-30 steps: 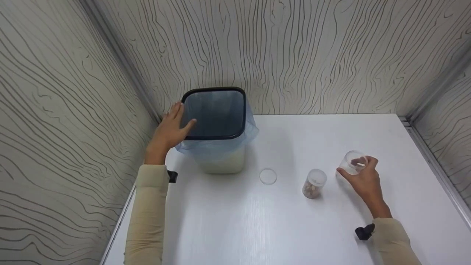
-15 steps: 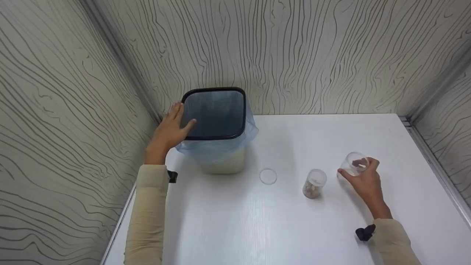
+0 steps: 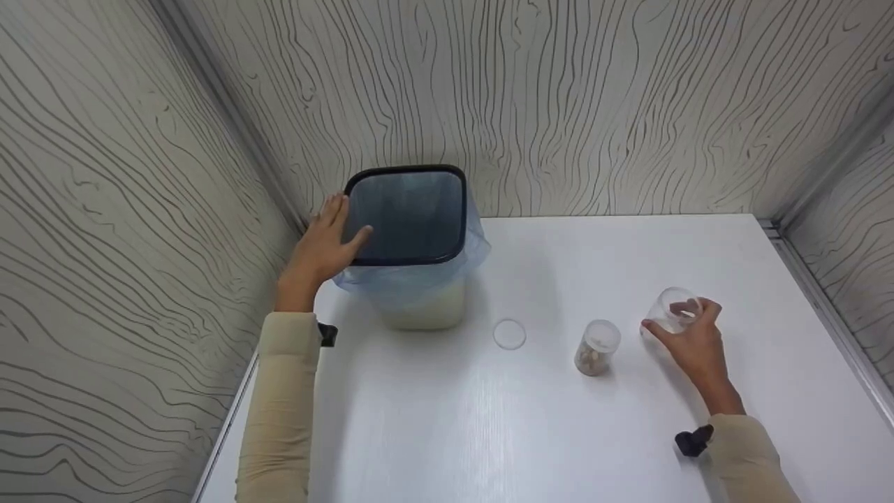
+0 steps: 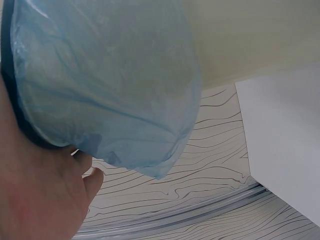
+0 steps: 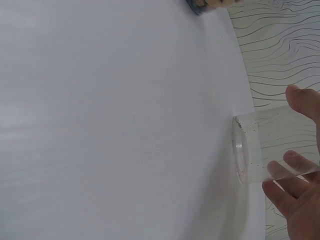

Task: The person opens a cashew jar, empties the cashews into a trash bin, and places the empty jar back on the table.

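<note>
My left hand (image 3: 318,244) lies over the left side of the black rim (image 3: 412,263) of a trash bin (image 3: 426,314), fingers extended and thumb spread across the opening. A blue plastic bag (image 4: 115,95) lines the bin and hangs over its outside. At the right, my right hand (image 3: 695,346) grips a clear jar (image 5: 277,137) between thumb and fingers. The jar looks uncapped, and only a few small specks show near its bottom. Left of it stands a smaller clear jar (image 3: 597,346) with a whitish lid and brownish pieces inside.
A round clear lid (image 3: 509,334) lies flat on the white table (image 3: 447,426) between the bin and the smaller jar. Wood-grain panels (image 3: 559,105) enclose the back and sides, with metal rails along the table's side edges.
The right hand and its clear jar have shifted very slightly to the right. My left hand, the bin, the smaller jar and the lid look unmoved.
</note>
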A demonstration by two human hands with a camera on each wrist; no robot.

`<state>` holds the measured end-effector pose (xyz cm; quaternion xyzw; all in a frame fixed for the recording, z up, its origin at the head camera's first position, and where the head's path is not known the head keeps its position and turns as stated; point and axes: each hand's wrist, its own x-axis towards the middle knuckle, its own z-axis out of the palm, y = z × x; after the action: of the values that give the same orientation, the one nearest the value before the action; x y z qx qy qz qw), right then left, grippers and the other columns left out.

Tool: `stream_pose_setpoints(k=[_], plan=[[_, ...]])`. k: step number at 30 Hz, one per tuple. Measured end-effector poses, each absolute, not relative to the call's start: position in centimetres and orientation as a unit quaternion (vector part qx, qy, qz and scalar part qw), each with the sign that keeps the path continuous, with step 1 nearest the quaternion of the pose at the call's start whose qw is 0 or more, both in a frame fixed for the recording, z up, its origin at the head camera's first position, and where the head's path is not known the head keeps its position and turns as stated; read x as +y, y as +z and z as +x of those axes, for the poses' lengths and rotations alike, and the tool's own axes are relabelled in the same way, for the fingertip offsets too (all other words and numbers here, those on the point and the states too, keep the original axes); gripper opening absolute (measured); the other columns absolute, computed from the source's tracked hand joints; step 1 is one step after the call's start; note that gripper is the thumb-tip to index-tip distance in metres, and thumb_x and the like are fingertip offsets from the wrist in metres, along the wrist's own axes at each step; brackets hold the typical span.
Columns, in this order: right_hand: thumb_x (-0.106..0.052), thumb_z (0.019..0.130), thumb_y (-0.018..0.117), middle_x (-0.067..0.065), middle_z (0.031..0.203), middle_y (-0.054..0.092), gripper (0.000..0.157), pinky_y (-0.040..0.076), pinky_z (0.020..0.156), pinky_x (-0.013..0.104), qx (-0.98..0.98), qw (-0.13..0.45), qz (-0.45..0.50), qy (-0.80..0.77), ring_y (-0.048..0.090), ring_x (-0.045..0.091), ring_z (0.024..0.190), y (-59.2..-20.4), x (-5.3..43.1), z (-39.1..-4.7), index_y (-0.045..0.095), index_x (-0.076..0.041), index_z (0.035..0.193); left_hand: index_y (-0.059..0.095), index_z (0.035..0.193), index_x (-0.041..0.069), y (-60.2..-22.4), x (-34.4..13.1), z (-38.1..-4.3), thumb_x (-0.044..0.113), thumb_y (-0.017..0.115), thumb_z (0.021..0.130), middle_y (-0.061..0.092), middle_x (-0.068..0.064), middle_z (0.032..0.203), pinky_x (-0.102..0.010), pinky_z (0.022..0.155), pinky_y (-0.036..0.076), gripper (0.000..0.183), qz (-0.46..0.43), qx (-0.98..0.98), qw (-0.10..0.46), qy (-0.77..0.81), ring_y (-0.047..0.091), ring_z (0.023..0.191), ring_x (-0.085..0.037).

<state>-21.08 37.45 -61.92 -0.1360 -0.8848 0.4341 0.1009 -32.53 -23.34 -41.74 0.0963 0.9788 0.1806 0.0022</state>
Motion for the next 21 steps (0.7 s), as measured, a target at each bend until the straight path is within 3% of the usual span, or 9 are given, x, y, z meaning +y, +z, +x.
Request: stream_pose_setpoints(k=[7,21], plan=[[-0.041,0.093,0.085,0.028,0.156,0.050,0.100,0.039,0.114,0.064,-0.884,0.099,-0.129,0.439,0.044,0.054,0.145,-62.15,37.49,-21.17,0.012,-0.001,0.149,0.000,0.172,0.010,-41.72,-23.42,-32.73,0.065,0.036,0.111,-0.005,-0.010,0.181,-0.058,0.136,0.006,0.090,0.096,0.979,0.015,0.178,-0.003,0.168,-0.035],[-0.042,0.094,0.084,0.028,0.158,0.048,0.103,0.037,0.117,0.068,-0.887,0.094,-0.130,0.434,0.043,0.055,0.145,-62.12,37.41,-21.04,0.010,-0.001,0.153,0.000,0.172,0.011,-41.74,-23.44,-32.80,0.065,0.036,0.110,-0.005,-0.009,0.181,-0.056,0.136,0.006,0.090,0.094,0.980,0.015,0.177,-0.004,0.168,-0.033]])
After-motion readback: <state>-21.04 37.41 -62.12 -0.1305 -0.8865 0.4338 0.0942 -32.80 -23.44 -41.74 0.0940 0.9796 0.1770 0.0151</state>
